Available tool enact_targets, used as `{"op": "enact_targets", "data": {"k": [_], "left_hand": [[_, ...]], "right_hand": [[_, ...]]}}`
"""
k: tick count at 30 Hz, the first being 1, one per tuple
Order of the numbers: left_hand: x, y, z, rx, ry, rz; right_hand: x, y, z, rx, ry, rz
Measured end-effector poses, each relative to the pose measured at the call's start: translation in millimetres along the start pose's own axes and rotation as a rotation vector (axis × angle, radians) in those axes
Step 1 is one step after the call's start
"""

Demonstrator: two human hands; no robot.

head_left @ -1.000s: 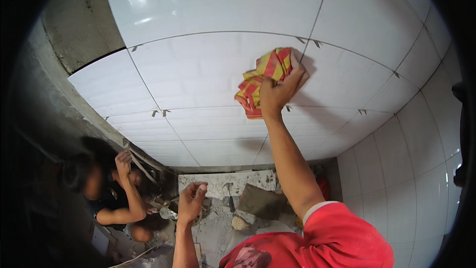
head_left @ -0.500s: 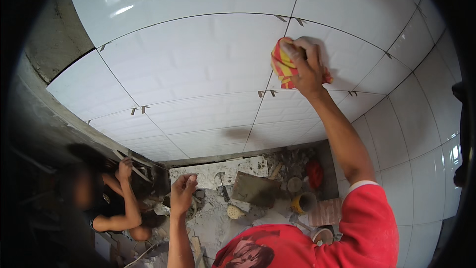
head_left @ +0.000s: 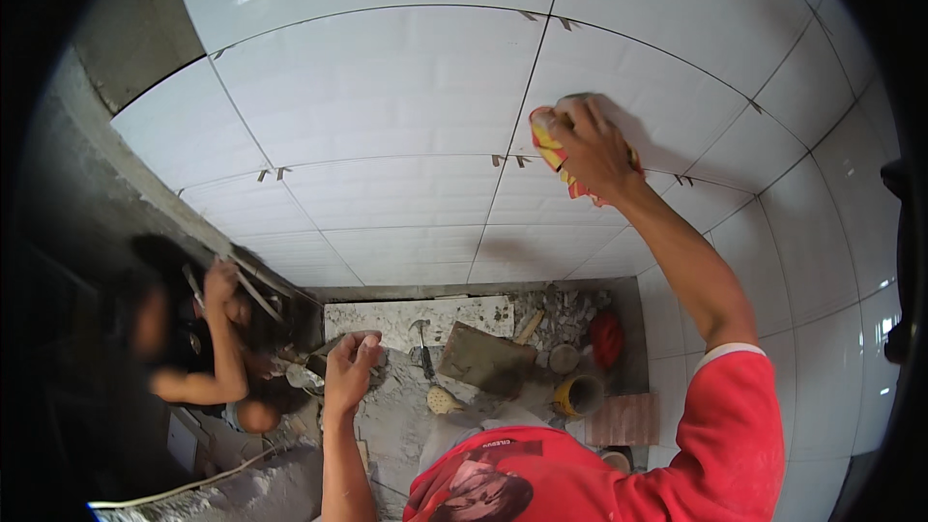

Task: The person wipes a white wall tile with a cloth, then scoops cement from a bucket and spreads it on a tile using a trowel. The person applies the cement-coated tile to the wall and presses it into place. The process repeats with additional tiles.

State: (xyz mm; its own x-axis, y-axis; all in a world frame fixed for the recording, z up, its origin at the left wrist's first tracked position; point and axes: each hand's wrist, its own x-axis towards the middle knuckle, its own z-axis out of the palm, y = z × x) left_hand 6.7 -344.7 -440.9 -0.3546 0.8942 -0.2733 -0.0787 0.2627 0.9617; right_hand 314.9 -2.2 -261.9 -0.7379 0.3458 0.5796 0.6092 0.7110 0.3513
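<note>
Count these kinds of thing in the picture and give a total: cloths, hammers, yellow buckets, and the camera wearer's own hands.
Cloth: 1 (red and yellow, under the right hand)
Hammer: 1
Yellow bucket: 1
Wearer's hands: 2 (left hand, right hand)
Total: 5

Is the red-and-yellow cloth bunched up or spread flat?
Bunched up: the cloth is crumpled under the right hand, with small folds showing around it.

Red and yellow cloth under right grip against white tiles, loose left grip near a hammer
</note>
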Motion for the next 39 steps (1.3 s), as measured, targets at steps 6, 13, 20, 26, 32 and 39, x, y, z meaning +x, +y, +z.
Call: {"op": "enact_targets", "data": {"k": [6, 13, 20, 26, 32, 39], "left_hand": [[-23.0, -11.0, 8.7, -0.070, -0.025, 0.012], [-42.4, -34.3, 10.8, -0.075, 0.117, -0.156], [-53.0, -49.6, 14.3, -0.114, 0.056, -0.137], [-63.5, -65.0, 0.1, -0.092, 0.222, -0.242], [-59.6, -74.2, 4.1, -0.136, 0.214, -0.220], [-57.3, -73.9, 11.6, -0.142, 0.083, -0.209]], "right_hand": [[5.4, 5.6, -2.3, -0.046, 0.138, -0.055], [-15.7, 8.5, 16.0, -0.097, 0.035, -0.282], [-3.1, -0.5, 23.4, -0.197, -0.208, -0.465], [-5.6, 0.1, 20.6, -0.125, -0.041, -0.350], [9.6, 3.4, 6.4, -0.017, 0.115, -0.240], [6.5, 14.6, 3.1, -0.015, -0.018, -0.201]]}}
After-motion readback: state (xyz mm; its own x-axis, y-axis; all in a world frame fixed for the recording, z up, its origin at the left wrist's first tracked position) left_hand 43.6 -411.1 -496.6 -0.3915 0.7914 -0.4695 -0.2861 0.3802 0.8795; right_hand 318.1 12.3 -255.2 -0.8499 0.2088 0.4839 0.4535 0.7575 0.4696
